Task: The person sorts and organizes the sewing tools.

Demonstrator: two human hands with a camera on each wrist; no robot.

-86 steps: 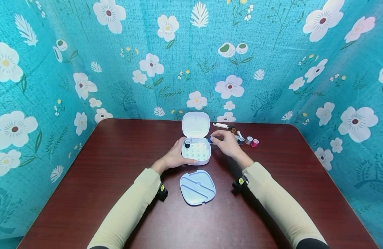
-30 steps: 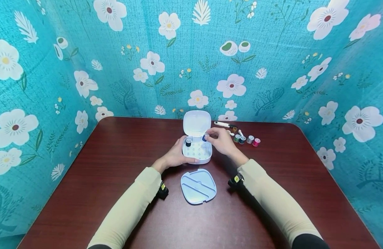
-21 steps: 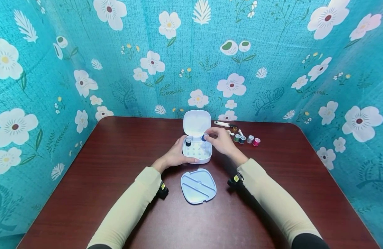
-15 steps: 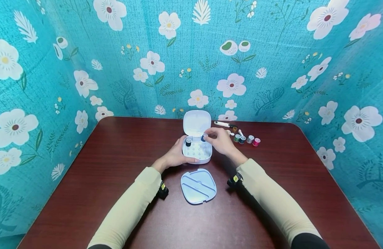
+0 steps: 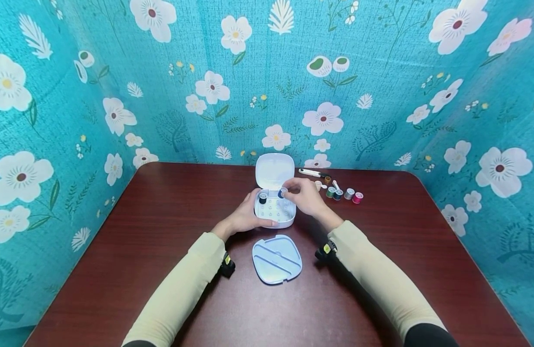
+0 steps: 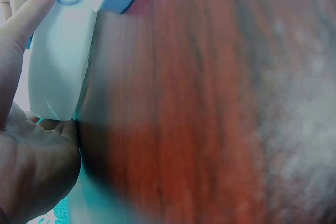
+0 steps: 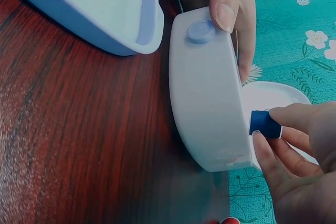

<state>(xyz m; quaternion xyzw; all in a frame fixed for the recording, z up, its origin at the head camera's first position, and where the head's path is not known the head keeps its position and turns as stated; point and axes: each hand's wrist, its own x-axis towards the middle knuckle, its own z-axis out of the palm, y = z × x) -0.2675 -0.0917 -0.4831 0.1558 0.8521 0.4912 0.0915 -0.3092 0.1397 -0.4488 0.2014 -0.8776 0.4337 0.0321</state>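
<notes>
A white sewing box [image 5: 286,224] stands at mid-table with its lid [image 5: 274,169] raised at the back. My left hand [image 5: 244,216] grips its left side, thumb along the front wall near a round button in both wrist views. Over the back right of the box, my right hand [image 5: 309,197] pinches a blue thread spool [image 7: 264,124] between thumb and fingers. The spool is at the box rim in the right wrist view. Inside the box, a black thread spool [image 5: 263,198] stands at the back left, behind rows of small pegs.
A pale blue tray [image 5: 271,270] with diagonal ridges lies in front of the box. To the right are green [image 5: 331,192], dark blue [image 5: 338,194], grey [image 5: 349,193] and pink [image 5: 358,197] spools. Behind them lies a white-and-black tool [image 5: 312,173] beside a brown spool [image 5: 327,180].
My right hand has carried the blue spool left, from beside the box's right edge to over its back row, and tipped it more upright. My left hand keeps its grip on the box.
</notes>
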